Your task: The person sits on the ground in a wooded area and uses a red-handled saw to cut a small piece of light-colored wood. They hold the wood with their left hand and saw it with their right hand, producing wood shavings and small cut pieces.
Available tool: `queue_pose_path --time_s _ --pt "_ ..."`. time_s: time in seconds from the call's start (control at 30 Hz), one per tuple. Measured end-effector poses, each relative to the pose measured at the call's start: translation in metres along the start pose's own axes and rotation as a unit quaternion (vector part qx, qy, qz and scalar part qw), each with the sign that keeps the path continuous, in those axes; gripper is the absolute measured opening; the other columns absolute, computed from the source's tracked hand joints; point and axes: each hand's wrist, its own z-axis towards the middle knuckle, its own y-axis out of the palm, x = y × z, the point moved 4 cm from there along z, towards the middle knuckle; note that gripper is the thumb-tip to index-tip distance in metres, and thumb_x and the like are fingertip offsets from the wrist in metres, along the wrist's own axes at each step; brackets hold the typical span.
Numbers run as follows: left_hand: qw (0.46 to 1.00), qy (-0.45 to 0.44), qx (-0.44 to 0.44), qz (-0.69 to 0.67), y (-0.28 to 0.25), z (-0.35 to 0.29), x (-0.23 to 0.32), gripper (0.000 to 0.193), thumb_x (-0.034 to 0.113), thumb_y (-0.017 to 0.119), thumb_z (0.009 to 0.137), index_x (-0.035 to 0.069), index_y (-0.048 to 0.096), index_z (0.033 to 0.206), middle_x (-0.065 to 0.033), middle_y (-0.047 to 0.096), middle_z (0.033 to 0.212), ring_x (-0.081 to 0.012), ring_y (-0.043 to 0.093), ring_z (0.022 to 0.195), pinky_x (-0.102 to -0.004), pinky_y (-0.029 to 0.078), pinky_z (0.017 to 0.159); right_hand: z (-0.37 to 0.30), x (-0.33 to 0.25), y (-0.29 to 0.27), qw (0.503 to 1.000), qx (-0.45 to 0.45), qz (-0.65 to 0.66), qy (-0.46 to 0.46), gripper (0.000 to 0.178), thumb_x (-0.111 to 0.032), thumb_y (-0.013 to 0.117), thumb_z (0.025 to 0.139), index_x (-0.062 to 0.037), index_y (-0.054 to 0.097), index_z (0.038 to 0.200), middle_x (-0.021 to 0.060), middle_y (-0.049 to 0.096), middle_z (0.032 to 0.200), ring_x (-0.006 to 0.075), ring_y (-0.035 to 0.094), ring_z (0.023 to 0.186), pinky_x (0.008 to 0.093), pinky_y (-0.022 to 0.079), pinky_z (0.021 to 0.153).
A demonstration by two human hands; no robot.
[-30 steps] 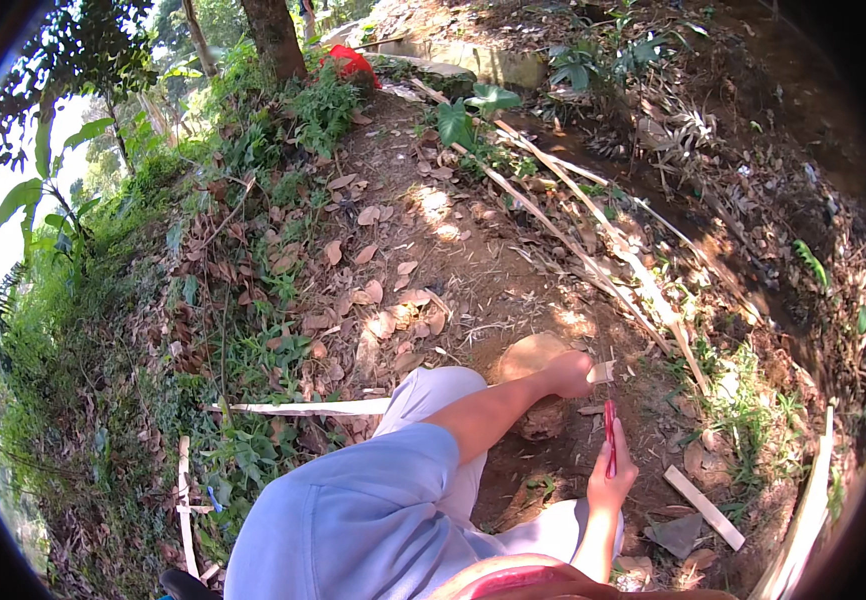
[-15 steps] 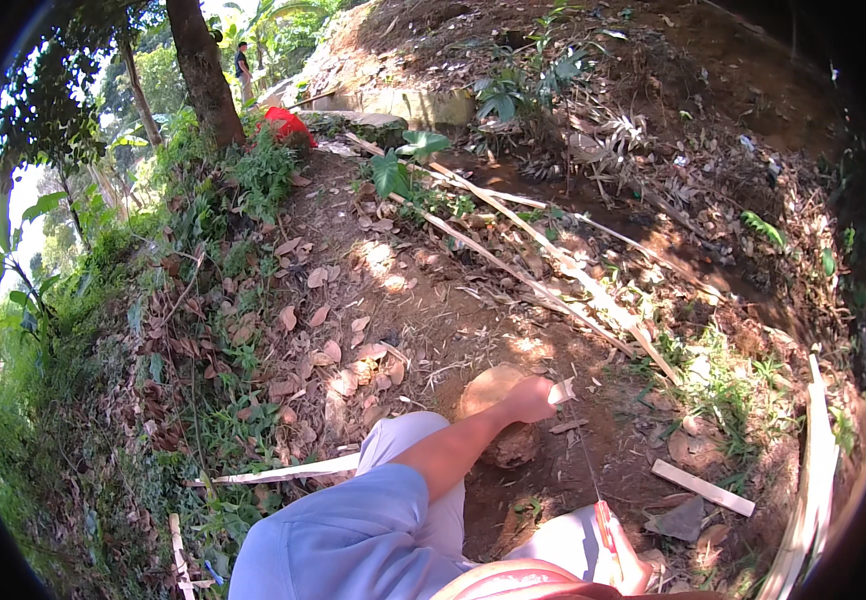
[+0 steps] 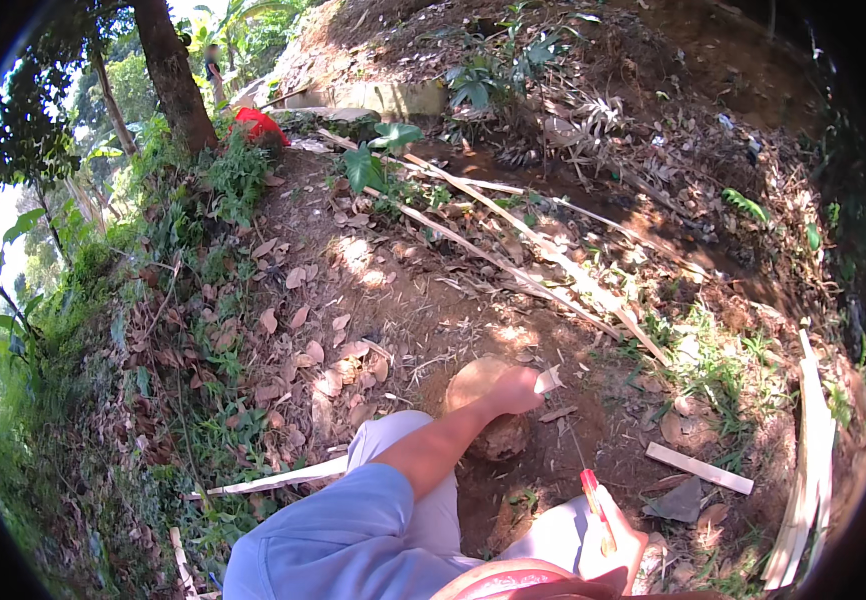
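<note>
My left hand [image 3: 517, 391] is closed around a short pale piece of wood [image 3: 549, 380], whose end sticks out past the fingers. It rests over the cut top of a round log stump [image 3: 471, 383] standing on the dirt in front of my knees. Low at the right, my right hand [image 3: 617, 540] grips the red handle [image 3: 591, 488] of a long-bladed tool. Its thin blade [image 3: 577, 446] points up toward the wood piece and looks apart from it. The blade is nearly edge-on, so whether it is a knife or a saw is unclear.
A short flat wood strip [image 3: 699, 467] and a grey stone [image 3: 677, 500] lie right of my knee. Long split poles [image 3: 543, 245] cross the ground ahead; more strips [image 3: 803, 465] stand at the far right. Near the tree [image 3: 175, 80] lies a red item [image 3: 259, 127]; a person [image 3: 213, 72] stands beyond.
My right hand has moved up and forward with the red-handled tool, and its blade now looks shorter and more tilted. My left hand keeps its grip on the wood piece. The view shifted slightly.
</note>
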Motion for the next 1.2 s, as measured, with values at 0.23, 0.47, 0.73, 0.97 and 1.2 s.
queue_pose_path --time_s 0.23,0.47,0.73,0.97,1.2 --pt "1.0 0.003 -0.023 -0.005 0.007 0.011 0.009 0.029 0.024 0.076 0.076 -0.001 0.076 0.089 -0.0266 0.075 0.092 -0.0462 0.073 0.094 -0.0541 0.058 0.088 -0.008 0.0 -0.011 0.999 0.031 -0.011 0.009 0.041 -0.004 0.06 0.102 0.0023 0.069 0.141 0.0207 0.079 0.114 0.0144 0.072 0.079 0.03 0.055 0.071" --pt "1.0 -0.01 -0.006 0.013 0.009 0.008 -0.009 0.031 0.028 0.077 0.076 -0.001 0.077 0.089 -0.0249 0.076 0.089 -0.0446 0.074 0.088 -0.0525 0.06 0.085 0.009 -0.022 -0.014 0.995 0.04 -0.03 -0.085 0.041 -0.003 0.062 0.1 0.0042 0.069 0.14 0.0207 0.08 0.121 0.0195 0.077 0.077 0.0319 0.058 0.071" --pt "0.998 -0.016 -0.023 0.047 0.01 0.017 0.005 0.033 0.029 0.075 0.078 -0.001 0.076 0.093 -0.0263 0.076 0.092 -0.0449 0.074 0.093 -0.0526 0.059 0.088 0.053 -0.003 0.014 0.99 0.106 -0.019 -0.096 0.049 -0.008 0.073 0.099 -0.0165 0.069 0.147 0.0168 0.075 0.083 0.0234 0.068 0.058 0.0321 0.055 0.062" --pt "0.999 -0.041 -0.021 0.023 0.003 0.01 0.0 0.034 0.029 0.075 0.081 -0.002 0.076 0.096 -0.0273 0.076 0.095 -0.046 0.074 0.095 -0.0536 0.059 0.089 0.08 -0.012 0.022 0.983 0.114 0.004 -0.144 0.043 -0.009 0.073 0.098 -0.0128 0.073 0.141 0.0204 0.079 0.102 0.0319 0.081 0.081 0.0346 0.06 0.07" --pt "1.0 -0.013 -0.02 -0.017 0.009 0.014 0.003 0.037 0.033 0.078 0.082 -0.002 0.076 0.095 -0.0285 0.075 0.091 -0.0478 0.073 0.09 -0.0545 0.059 0.085 0.147 0.007 0.068 0.98 0.105 0.06 -0.158 0.041 -0.014 0.071 0.1 -0.0113 0.072 0.141 0.0234 0.077 0.096 0.0372 0.078 0.077 0.0391 0.059 0.068"
